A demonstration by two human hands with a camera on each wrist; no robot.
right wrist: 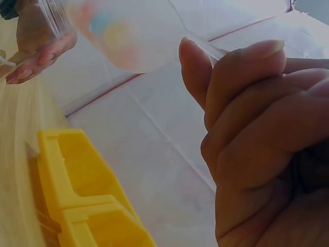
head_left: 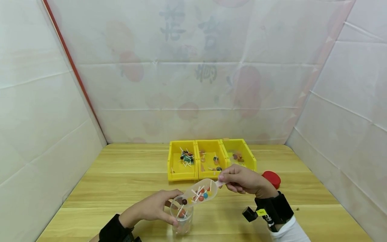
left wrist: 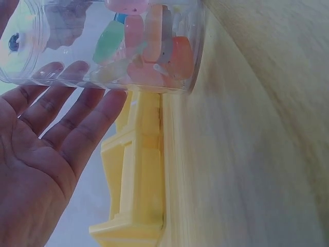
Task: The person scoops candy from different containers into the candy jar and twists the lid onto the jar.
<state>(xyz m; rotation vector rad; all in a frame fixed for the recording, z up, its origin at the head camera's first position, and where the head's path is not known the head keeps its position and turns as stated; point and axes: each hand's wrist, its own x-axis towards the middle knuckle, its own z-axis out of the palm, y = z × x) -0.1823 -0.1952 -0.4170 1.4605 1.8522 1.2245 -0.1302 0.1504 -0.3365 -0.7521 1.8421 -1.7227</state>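
My right hand [head_left: 242, 179] pinches the scoop [head_left: 201, 192] by its handle, bowl tilted toward the jar [head_left: 181, 215] just below its lip. Lollipops [head_left: 199, 194] sit in the bowl; a few already lie in the jar. My left hand [head_left: 154, 208] curls round the jar, steadying it on the table [head_left: 121, 181]. To pour well, I judge: keep the lip over the mouth, tip slowly, hold the jar firm so sticks don't snag the rim. Yellow bins [head_left: 211, 158] stand beyond my right hand.
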